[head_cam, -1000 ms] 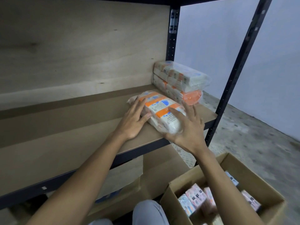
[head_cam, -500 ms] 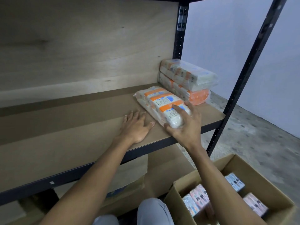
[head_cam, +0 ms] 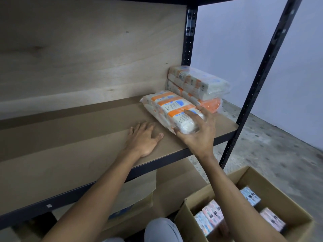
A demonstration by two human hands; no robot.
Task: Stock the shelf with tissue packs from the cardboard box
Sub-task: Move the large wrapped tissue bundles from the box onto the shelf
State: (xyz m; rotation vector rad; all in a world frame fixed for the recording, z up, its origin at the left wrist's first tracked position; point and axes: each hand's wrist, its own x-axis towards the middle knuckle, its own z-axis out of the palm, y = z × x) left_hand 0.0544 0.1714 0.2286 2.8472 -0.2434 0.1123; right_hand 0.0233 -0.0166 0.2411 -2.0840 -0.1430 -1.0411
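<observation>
An orange-and-white tissue pack (head_cam: 168, 109) lies on the brown shelf board (head_cam: 78, 137), just left of a stack of two tissue packs (head_cam: 197, 86) in the back right corner. My right hand (head_cam: 201, 131) grips the near end of the lying pack, fingers over its top and thumb at its left side. Flat on the board to the pack's left rests my left hand (head_cam: 143, 138), fingers spread, apart from the pack. The open cardboard box (head_cam: 248, 179) sits on the floor at lower right with several pink and blue tissue packs (head_cam: 209, 219) inside.
Black metal uprights (head_cam: 258, 81) frame the shelf's right end, with a plywood back panel (head_cam: 87, 55) behind. More cardboard boxes (head_cam: 139, 203) sit under the shelf. A grey concrete floor (head_cam: 279, 145) and a pale wall lie to the right. My knee (head_cam: 160, 229) shows at the bottom.
My left hand has come off the pack and settled flat on the board to its left. My right hand has kept its hold and pushed the pack closer to the stack.
</observation>
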